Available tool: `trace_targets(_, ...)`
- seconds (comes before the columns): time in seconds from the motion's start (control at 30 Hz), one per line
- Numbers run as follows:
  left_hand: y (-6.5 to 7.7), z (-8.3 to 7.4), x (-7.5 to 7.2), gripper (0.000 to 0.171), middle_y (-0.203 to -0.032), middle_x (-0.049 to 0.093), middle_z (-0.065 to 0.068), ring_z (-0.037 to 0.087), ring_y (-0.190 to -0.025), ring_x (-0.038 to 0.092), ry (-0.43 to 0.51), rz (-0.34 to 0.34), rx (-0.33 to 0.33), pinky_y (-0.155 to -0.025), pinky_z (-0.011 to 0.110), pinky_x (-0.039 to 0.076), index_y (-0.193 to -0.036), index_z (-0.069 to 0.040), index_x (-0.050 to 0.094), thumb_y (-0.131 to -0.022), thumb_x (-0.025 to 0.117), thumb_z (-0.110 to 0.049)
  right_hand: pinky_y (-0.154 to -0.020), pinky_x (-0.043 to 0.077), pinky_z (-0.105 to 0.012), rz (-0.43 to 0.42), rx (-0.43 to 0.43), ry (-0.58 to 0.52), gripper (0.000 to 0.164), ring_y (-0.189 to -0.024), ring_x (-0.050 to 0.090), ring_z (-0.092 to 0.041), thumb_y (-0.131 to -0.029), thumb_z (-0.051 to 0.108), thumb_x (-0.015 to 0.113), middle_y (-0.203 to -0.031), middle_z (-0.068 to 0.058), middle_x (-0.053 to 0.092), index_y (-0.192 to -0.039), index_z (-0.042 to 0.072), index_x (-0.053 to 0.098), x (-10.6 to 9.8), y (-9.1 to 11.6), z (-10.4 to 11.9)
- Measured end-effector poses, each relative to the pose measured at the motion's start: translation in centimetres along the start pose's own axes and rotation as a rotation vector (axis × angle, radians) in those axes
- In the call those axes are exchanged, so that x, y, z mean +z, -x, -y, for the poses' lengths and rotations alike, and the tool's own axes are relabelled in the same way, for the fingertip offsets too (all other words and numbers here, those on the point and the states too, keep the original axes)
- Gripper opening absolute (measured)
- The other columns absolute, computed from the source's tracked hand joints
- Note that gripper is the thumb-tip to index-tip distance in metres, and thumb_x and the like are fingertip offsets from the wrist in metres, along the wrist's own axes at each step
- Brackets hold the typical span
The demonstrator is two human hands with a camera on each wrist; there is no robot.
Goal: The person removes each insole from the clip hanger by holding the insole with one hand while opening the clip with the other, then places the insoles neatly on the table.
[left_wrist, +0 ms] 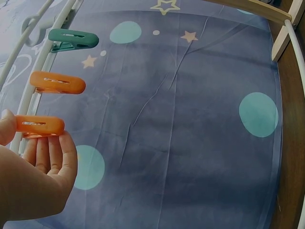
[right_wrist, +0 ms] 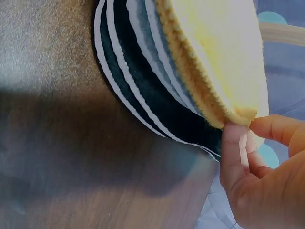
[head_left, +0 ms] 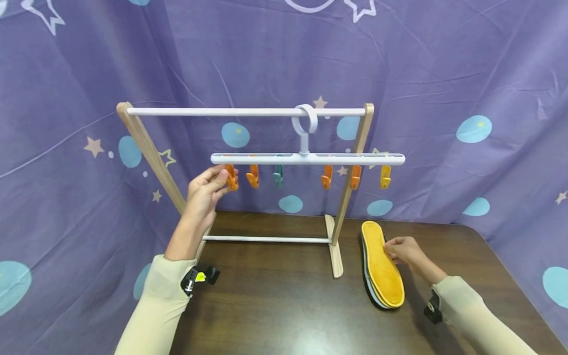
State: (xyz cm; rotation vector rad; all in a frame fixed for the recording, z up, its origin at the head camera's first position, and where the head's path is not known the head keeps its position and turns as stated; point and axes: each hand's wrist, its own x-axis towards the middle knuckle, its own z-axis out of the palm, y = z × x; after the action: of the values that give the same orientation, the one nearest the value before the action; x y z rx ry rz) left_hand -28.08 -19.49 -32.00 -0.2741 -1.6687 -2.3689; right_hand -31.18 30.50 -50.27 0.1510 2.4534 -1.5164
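Note:
My left hand (head_left: 207, 190) pinches the leftmost orange clip (head_left: 231, 178) on a white hanger (head_left: 266, 159). In the left wrist view the thumb is at one end of that clip (left_wrist: 40, 125) and the fingers lie behind it. Beyond it hang another orange clip (left_wrist: 57, 83) and a green clip (left_wrist: 74, 39). At the right of the table my right hand (head_left: 405, 251) pinches the edge of the top yellow insole (head_left: 382, 264). That insole lies on a stack of dark and grey insoles (right_wrist: 143, 71) with pale edges, whose layers fan out in the right wrist view.
The hanger's ring (head_left: 304, 120) hangs on the white top bar (head_left: 213, 112) of a wooden-sided rack (head_left: 153, 153). More clips, including a yellow clip (head_left: 385, 177), hang at its right half. The rack's foot (head_left: 334, 246) stands on the brown table (head_left: 275, 301), before a purple curtain (head_left: 443, 88).

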Motion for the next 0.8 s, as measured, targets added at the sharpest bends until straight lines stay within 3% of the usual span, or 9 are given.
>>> trace_targets(0.43,-0.22,0.09,0.14,0.014,-0.097,0.077,0.000,0.011,-0.093,0.074,-0.003,0.008,0.006,-0.085,0.026,0.060,-0.098,-0.015,0.072,-0.102,0.060,-0.011,-0.058,0.057,-0.026,-0.061,0.012,-0.006,0.015,-0.063,0.058,-0.010,-0.095,0.004,0.062,-0.070,0.000,0.058,-0.091,-0.010,0.062,0.52,0.36,0.02)
trace_targets(0.8,-0.16,-0.20,0.16,0.012,-0.098,0.077,-0.004,0.009,-0.095,0.072,-0.024,0.001,-0.008,-0.088,0.025,0.057,-0.101,-0.017,0.071,-0.103,0.060,-0.013,-0.059,0.057,-0.027,-0.064,-0.003,0.009,0.016,-0.062,0.058,-0.010,-0.096,0.006,0.061,-0.070,-0.001,0.059,-0.092,-0.010,0.062,0.43,0.49,-0.03)
